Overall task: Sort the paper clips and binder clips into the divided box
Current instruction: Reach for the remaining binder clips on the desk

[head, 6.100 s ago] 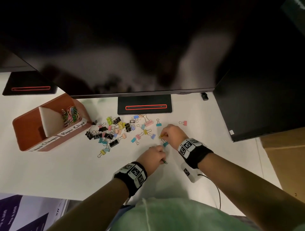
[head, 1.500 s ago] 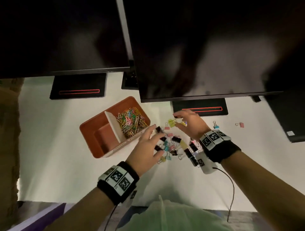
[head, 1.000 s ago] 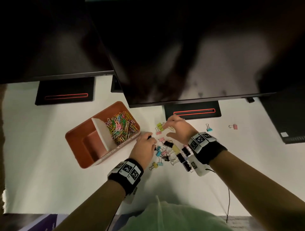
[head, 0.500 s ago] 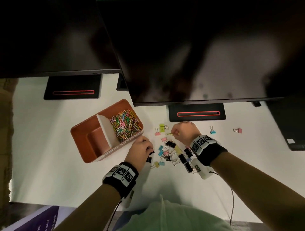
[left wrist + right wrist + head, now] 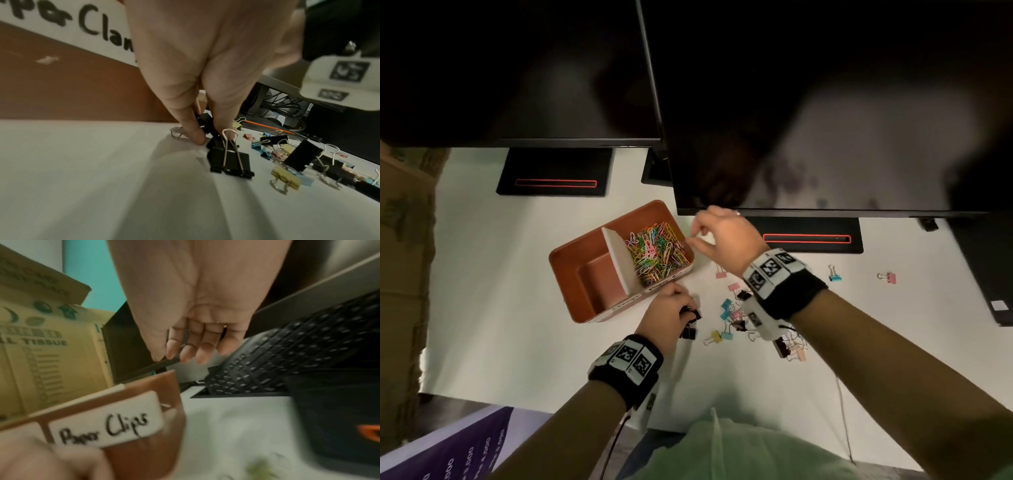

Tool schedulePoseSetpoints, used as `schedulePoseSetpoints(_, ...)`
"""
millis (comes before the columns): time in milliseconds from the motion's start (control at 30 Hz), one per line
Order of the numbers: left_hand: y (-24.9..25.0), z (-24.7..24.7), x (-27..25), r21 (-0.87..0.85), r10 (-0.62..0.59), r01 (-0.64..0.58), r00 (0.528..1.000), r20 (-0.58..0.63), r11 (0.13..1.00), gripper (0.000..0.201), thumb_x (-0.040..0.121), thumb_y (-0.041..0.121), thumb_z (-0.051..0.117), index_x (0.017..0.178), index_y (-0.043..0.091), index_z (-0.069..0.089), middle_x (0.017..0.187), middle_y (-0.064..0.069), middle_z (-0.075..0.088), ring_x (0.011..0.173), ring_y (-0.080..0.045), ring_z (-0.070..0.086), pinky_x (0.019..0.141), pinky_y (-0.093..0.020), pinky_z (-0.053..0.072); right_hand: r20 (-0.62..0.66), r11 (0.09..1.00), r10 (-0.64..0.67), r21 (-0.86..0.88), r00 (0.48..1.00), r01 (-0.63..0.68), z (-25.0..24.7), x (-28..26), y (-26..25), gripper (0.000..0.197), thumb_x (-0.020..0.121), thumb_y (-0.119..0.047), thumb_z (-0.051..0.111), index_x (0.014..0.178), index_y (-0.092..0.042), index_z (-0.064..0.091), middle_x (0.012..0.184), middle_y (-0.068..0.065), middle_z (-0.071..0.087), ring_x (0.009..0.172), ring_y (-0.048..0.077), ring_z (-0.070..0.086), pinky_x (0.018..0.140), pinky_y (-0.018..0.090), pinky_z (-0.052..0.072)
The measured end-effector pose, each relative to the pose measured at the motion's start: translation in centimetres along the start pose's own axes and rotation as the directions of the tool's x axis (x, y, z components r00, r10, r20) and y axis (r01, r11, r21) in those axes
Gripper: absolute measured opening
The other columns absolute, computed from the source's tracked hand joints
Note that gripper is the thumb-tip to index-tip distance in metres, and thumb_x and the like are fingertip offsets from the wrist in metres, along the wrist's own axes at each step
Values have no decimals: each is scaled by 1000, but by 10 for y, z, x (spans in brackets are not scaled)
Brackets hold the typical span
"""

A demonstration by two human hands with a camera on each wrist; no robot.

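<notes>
Two hands work: left hand [image 5: 670, 310] pinches a black binder clip [image 5: 207, 123] on the surface [image 5: 517, 325] beside the box [image 5: 571, 260]; right hand [image 5: 722, 233], fingers [image 5: 186, 353] loosely curled, hovers by the paper clips [image 5: 654, 251] compartment; its hold cannot be told.

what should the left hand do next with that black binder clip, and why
Probably lift it and carry it over the box's near wall into the left compartment. The left hand pinches a black binder clip down on the table, right beside the divided box. That compartment looks empty, while the right one holds only paper clips. Its label appears to read Clamps.
</notes>
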State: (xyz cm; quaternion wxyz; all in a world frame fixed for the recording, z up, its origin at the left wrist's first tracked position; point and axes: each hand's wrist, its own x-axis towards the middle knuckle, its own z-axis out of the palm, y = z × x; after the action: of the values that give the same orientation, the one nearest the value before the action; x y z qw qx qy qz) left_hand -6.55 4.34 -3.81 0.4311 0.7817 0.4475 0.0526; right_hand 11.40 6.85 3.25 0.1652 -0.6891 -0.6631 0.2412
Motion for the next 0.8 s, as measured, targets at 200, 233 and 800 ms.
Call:
schedulePoseSetpoints(200, -4, 0, 0, -8, -9, 9, 1000, 3, 1000, 4, 77, -1, 67, 80, 1, 68, 95, -1, 50, 84, -13, 52, 70, 6, 33, 341, 979, 191, -133, 920, -154, 14, -33, 52, 44, 82, -38, 64, 123, -31, 50, 138, -1, 42, 125, 23, 42, 104, 46, 39)
schedulePoseSetpoints(233, -4, 1, 0, -1, 0, 0, 1000, 5, 1000, 4, 77, 0, 67, 80, 2, 68, 95, 0, 50, 83, -12, 52, 71, 5, 33, 383, 975, 214, -139, 899, -173, 19, -35, 54, 51, 80, -38, 67, 127, -32, 48, 145, 1, 34, 131, 25, 36, 108, 47, 36)
schedulePoseSetpoints(800, 6, -14, -13, 96, 211, -206, 977, -42, 974, 6, 81, 4, 64, 86, 6, 68, 105, -7, 56, 91, -14, 56, 81, -6, 34, 418, 969, 239, -154, 876, -191, 36, -24, 57, 23, 80, -18, 68, 101, -16, 63, 112, 7, 50, 100, 24, 52, 82, 27, 43)
